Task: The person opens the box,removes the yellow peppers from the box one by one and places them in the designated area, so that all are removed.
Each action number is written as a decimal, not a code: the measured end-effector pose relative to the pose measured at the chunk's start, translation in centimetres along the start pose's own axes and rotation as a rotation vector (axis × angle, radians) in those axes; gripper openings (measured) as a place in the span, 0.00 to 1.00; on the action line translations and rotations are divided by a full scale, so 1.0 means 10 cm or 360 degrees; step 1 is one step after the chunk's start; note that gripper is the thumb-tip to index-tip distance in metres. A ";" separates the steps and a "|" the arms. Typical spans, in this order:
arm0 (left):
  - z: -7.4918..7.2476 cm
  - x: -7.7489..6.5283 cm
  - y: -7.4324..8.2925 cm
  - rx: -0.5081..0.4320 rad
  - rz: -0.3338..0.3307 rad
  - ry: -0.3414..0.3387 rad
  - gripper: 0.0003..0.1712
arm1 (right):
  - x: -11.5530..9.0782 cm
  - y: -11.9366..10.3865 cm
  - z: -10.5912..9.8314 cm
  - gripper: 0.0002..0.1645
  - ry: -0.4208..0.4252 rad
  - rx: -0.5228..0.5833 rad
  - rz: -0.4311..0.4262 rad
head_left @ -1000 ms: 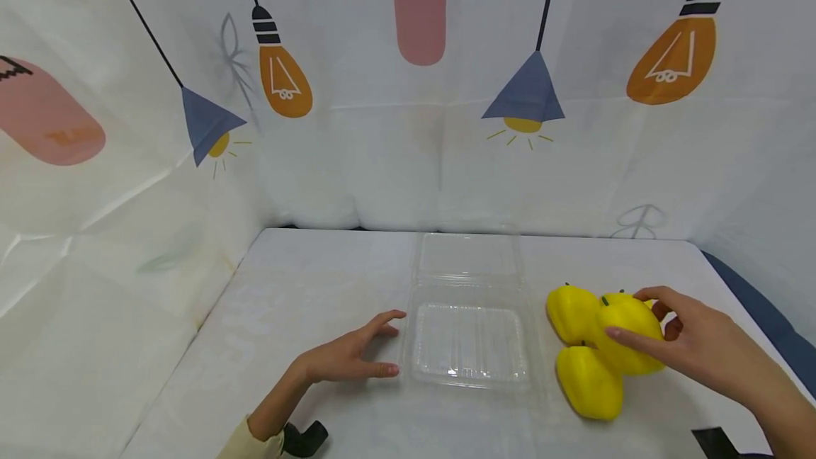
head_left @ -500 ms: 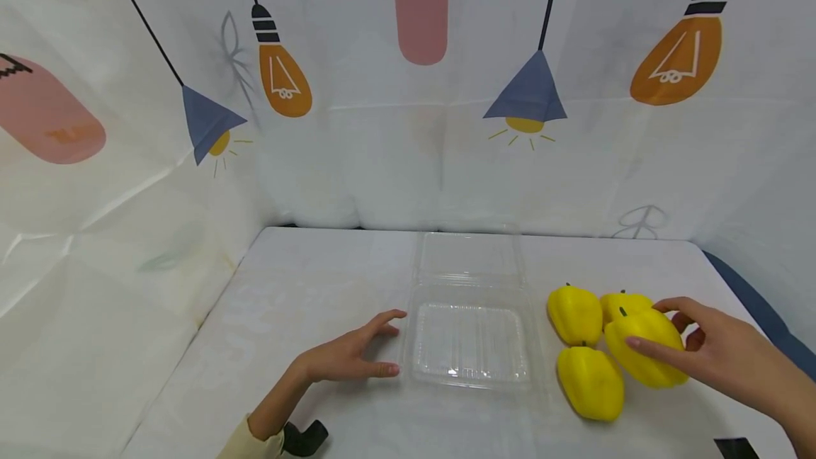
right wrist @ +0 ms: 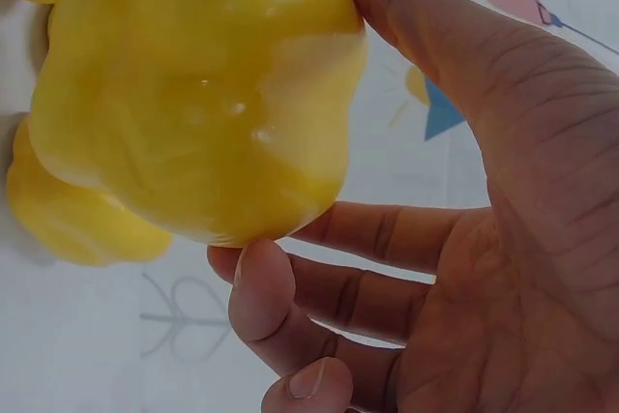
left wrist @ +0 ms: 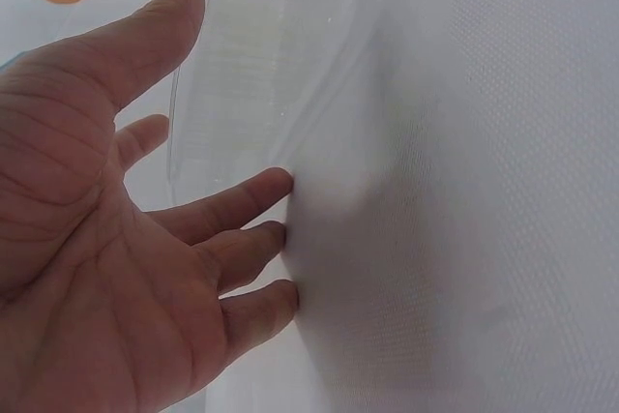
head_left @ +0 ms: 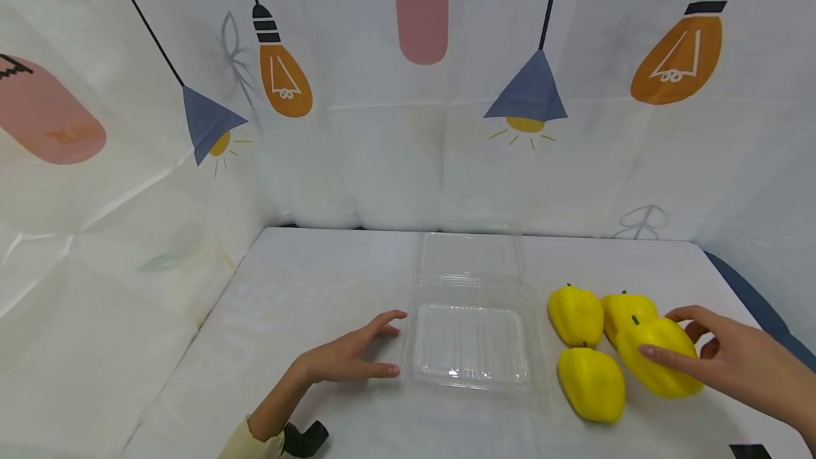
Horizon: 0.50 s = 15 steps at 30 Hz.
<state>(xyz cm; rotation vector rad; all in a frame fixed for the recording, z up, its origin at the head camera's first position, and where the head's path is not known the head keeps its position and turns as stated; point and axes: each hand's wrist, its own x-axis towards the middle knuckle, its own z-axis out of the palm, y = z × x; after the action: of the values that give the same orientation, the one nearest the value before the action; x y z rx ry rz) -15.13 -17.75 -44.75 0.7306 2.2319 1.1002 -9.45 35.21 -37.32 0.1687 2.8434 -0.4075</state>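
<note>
My right hand (head_left: 742,360) pinches a yellow bell pepper (head_left: 659,356) between thumb and fingers at the right of the table. In the right wrist view this pepper (right wrist: 203,94) fills the upper left, with the thumb on one side and fingertips on the other. Three more yellow peppers lie close by: a front one (head_left: 591,384), a back left one (head_left: 576,316) and a back one (head_left: 630,312). A clear plastic clamshell box (head_left: 472,349) lies with its lid folded back. Beside its left edge is my left hand (head_left: 344,356), fingers spread and holding nothing.
A white-covered table (head_left: 306,275) bears everything. Behind it hangs a white sheet (head_left: 382,161) printed with lamps and bulbs, which also runs along the left side. Dark blue fabric (head_left: 758,303) shows past the table's right edge.
My right hand has drawn its pepper to the right and toward me, baring more of the back pepper. My left hand and the box have stayed in place.
</note>
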 end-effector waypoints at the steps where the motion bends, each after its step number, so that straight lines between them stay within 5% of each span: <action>1: 0.00 0.00 0.00 0.0002 0.0001 0.0002 0.50 | -0.01 0.01 0.00 0.54 0.0003 -0.0004 -0.0003; 15: 0.00 -0.01 0.01 0.0001 0.0008 0.0010 0.50 | -0.07 0.02 0.01 0.53 -0.0105 -0.0049 0.0031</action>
<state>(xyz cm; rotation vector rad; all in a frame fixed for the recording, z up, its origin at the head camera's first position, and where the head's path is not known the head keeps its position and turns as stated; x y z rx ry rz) -14.99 -17.79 -44.68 0.7347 2.2370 1.1056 -8.74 35.32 -37.33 0.1735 2.7791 -0.3580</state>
